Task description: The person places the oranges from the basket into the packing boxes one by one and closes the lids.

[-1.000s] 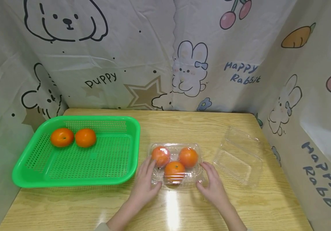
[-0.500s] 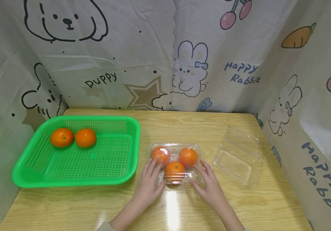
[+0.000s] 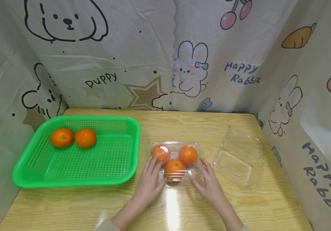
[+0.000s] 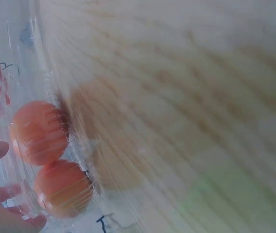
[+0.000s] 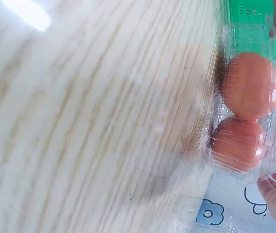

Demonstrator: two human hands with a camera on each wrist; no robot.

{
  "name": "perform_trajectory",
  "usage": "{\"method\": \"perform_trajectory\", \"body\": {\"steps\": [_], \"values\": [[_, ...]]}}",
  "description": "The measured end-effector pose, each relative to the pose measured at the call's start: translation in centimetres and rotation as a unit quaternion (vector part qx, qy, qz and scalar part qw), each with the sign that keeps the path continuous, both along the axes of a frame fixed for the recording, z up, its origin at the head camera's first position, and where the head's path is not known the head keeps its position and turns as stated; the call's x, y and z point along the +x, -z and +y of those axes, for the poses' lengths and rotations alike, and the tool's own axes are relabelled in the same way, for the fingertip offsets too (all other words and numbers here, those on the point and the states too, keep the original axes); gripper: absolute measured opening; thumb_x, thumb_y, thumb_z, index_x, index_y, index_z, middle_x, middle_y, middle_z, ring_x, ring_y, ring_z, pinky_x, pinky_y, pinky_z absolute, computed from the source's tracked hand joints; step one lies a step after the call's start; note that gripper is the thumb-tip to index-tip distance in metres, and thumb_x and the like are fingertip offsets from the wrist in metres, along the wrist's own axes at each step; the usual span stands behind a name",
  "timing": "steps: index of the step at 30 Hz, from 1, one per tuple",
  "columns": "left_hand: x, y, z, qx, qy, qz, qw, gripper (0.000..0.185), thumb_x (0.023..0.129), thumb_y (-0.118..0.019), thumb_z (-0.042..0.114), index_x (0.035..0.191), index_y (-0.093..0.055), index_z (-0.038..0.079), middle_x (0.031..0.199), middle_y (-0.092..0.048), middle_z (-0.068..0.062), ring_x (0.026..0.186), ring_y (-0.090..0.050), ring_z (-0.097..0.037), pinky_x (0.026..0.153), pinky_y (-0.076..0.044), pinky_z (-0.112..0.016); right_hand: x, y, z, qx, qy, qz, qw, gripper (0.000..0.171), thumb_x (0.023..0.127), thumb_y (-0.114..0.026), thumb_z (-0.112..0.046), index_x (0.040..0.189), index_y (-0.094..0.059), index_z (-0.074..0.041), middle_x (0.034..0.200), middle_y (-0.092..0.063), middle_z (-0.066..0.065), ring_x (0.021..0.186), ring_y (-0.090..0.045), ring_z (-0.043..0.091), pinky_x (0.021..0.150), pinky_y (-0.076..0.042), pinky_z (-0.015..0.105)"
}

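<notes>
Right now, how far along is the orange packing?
Done: three oranges sit in the clear box. In hand: left hand and right hand rest on the box's two sides. Left: two oranges lie in the green basket; a second clear box is unfilled.

Both forearms reach forward, the left hand [image 3: 149, 183] and right hand [image 3: 209, 184] lying flat with fingers straight, palms down.
</notes>
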State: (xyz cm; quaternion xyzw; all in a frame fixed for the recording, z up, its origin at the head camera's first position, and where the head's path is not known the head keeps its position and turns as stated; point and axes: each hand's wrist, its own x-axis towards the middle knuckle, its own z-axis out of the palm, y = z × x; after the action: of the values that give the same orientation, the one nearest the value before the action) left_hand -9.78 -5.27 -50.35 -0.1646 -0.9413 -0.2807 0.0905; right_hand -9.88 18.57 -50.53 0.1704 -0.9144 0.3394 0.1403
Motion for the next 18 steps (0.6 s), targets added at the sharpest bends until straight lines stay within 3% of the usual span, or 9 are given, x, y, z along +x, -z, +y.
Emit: {"method": "perform_trajectory", "body": {"steps": [18], "values": [[-3.1,-0.1,0.5,0.042,0.005,-0.018,0.9989,0.059,0.079,-0.067,0.023,0.131,-0.044,0.003,0.145,-0.028,-0.014,0.135,-0.018,-0.035,0.102,-0.029,-0.052,-2.8,-0.1,0.4,-0.011,-0.003,-0.026,1.000,0.052,0.076,-0.073,-0.015,0.123,-0.053,-0.006,0.137,-0.035,0.021,0.124,-0.037,0.040,0.090,-0.041,0.055]]}}
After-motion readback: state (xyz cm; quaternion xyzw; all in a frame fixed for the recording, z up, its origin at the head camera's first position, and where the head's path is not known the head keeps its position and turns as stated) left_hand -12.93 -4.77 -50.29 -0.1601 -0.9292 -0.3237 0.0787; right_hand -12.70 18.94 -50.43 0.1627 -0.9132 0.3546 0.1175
